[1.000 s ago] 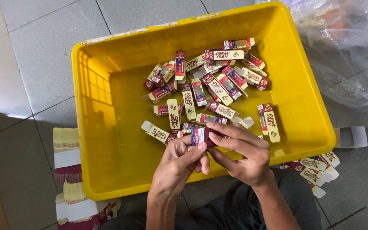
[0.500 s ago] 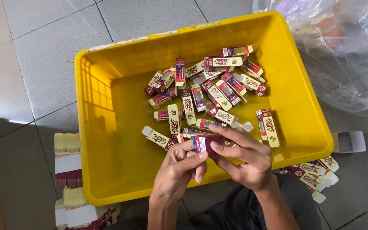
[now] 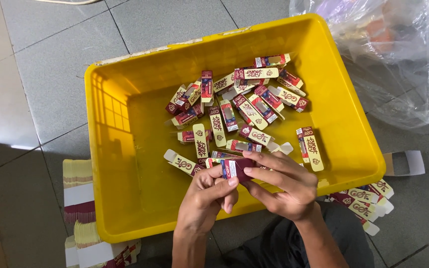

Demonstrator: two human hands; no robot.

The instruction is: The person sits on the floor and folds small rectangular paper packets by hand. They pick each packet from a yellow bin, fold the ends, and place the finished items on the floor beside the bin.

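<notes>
Between the two hands, just above the near wall of the yellow tub, sits one small carton, dark red with a pale end. The left hand has its thumb and first fingers pressed together on the left end of this carton, and the right hand has its fingers clamped on the right end and over the top, so both grips are closed on the same piece. The carton lies roughly level and hides partly behind the fingers; whether its end flap is already tucked in, I cannot tell.

To do this handling well, it seems best that the left grip stays at the very end and does not squeeze the middle, because thin card like this probably dents easily. The right fingers should press along the fold lines, not across them, and the carton should stay over the tub, so that it falls inside if it slips.

Further out, inside the tub, lies a loose pile of folded cartons of the same kind, most of them toward the far right corner. Beside the right wrist, on the tiled floor, more cartons lie in a small group. Near the left elbow stands a stack of flat card blanks. At the far right is a clear plastic bag.
</notes>
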